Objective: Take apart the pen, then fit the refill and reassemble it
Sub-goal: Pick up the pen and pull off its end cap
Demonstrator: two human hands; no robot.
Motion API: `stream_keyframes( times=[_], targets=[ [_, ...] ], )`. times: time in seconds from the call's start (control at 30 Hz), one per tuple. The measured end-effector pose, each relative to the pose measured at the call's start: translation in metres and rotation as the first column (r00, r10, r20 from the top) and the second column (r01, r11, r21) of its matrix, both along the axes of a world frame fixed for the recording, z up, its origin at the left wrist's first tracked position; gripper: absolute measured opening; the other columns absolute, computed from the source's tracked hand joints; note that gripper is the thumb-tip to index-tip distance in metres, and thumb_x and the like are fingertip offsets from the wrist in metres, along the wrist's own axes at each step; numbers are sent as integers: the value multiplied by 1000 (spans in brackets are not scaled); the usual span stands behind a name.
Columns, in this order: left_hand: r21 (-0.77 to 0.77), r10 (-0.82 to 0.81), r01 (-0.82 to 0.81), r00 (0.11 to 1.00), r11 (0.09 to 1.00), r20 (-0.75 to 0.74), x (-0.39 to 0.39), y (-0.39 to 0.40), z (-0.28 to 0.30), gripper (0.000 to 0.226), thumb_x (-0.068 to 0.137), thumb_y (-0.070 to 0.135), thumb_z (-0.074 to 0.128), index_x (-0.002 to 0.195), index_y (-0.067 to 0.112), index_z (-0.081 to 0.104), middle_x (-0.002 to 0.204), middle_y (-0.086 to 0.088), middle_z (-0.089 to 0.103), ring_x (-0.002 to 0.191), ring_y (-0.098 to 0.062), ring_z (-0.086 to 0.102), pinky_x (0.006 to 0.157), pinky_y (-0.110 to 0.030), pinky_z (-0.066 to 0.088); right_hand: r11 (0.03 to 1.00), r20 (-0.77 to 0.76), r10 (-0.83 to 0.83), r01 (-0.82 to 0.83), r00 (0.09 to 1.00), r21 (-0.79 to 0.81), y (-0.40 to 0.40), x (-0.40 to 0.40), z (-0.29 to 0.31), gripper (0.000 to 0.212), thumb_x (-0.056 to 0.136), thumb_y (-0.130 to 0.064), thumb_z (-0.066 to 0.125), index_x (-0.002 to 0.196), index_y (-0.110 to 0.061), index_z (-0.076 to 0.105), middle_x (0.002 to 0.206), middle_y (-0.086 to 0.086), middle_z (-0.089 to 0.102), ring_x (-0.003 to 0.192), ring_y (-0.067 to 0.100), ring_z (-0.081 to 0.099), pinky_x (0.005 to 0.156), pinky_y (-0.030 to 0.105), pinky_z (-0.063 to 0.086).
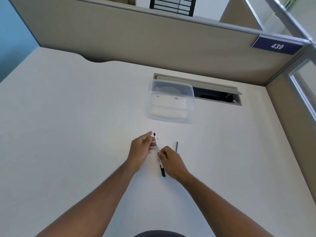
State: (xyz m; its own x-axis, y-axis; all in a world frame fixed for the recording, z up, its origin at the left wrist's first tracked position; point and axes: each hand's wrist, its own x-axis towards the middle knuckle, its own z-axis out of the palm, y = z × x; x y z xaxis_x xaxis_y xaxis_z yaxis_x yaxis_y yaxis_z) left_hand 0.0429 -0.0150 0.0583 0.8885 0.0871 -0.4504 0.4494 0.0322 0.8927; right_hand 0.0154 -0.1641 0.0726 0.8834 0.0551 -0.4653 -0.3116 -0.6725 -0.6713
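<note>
Both grips pinch the pen (157,144): your left hand (141,147) steadies it, your right hand (168,159) pulls; refill (176,146) waits right.

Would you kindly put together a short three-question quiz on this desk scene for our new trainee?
1. True or false: the white pen still has its black cap on.
2. Which hand pinches the pen near its middle? A) left hand B) right hand C) neither
3. Fill in: the thin dark refill lies on the desk to the ____ of the right hand's knuckles, untouched.

Key
1. True; the cap sits at the end nearest the person.
2. B; the left hand's fingers only steady the upper part of the pen.
3. Far side, toward the clear plastic box.
</note>
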Motion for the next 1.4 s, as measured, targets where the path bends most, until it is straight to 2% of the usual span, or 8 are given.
stream_keyframes(
  times=[0.17, 0.47, 0.7, 0.9, 1.0, 1.17, 1.3, 1.4],
  targets=[
    [-165, 13, -21, 999, 986, -45, 5, 0, -3, 23, 105, 17, 56, 105, 24, 79, 93, 2, 81, 84, -11, 68, 74, -22, 50, 996, -23, -7, 9, 1000, 94, 1, -4, -1, 20, 105, -25, 41, 99, -14, 57, 91, -4, 77, 74, 11, 59, 68, 27, 46],
    [-361, -4, -22, 997, 932, -73, 11, 9, -11, 25, 106, 13, 53, 103, 8, 77, 88, -7, 73, 85, -17, 68, 82, -27, 55, 963, -166, -18, 62, 986, 262, 7, -4, 2, 28, 105, -13, 42, 112, -11, 69, 95, 4, 75, 94, 10, 71, 78, 18, 47],
    [-400, 84, -125, 989, 908, -120, 10, 8, -11, 23, 103, 5, 54, 96, 3, 76, 85, -8, 79, 80, -18, 75, 84, -30, 59, 975, -173, -64, 99, 983, 201, 8, 4, 2, 21, 99, -16, 59, 91, -10, 77, 87, 2, 81, 99, 22, 71, 94, 35, 52],
    [-349, 117, -156, 985, 924, -130, 12, 3, -9, 21, 102, 3, 58, 91, 5, 77, 82, -7, 80, 74, -17, 77, 76, -26, 62, 986, -98, -156, 161, 983, 46, 11, 4, 3, 15, 84, -19, 78, 77, -9, 71, 74, -2, 73, 64, 11, 59, 66, 29, 51],
    [-334, 126, -165, 983, 928, -137, 12, 2, -10, 19, 101, 5, 60, 92, 5, 77, 83, -7, 80, 77, -19, 77, 77, -28, 61, 985, -72, -169, 170, 983, 5, 14, 2, 3, 21, 79, -23, 83, 77, -9, 69, 74, 0, 72, 64, 12, 61, 66, 30, 52],
    [-386, 109, -165, 981, 908, -162, 13, 6, -8, 19, 103, 8, 59, 95, 4, 76, 83, -8, 80, 78, -18, 77, 73, -25, 61, 988, -100, -106, 116, 989, 104, 11, 0, 7, 14, 92, -25, 69, 84, -13, 71, 73, -4, 68, 63, 9, 55, 67, 26, 46],
    [-422, 111, -167, 982, 891, -156, 13, 7, -10, 18, 102, 9, 59, 97, 2, 75, 85, -10, 79, 78, -19, 77, 80, -28, 61, 960, -185, -85, 130, 979, 246, 9, 1, 13, 26, 96, -13, 52, 91, -19, 76, 94, -3, 80, 86, 11, 65, 81, 28, 50],
    [-423, 107, -163, 983, 891, -152, 12, 7, -11, 19, 103, 10, 58, 99, 1, 74, 87, -10, 79, 80, -19, 77, 79, -28, 61, 962, -203, -62, 113, 977, 248, 11, 3, 11, 28, 92, -8, 51, 88, -22, 74, 91, -4, 81, 96, 27, 71, 92, 37, 54]
  ],
)
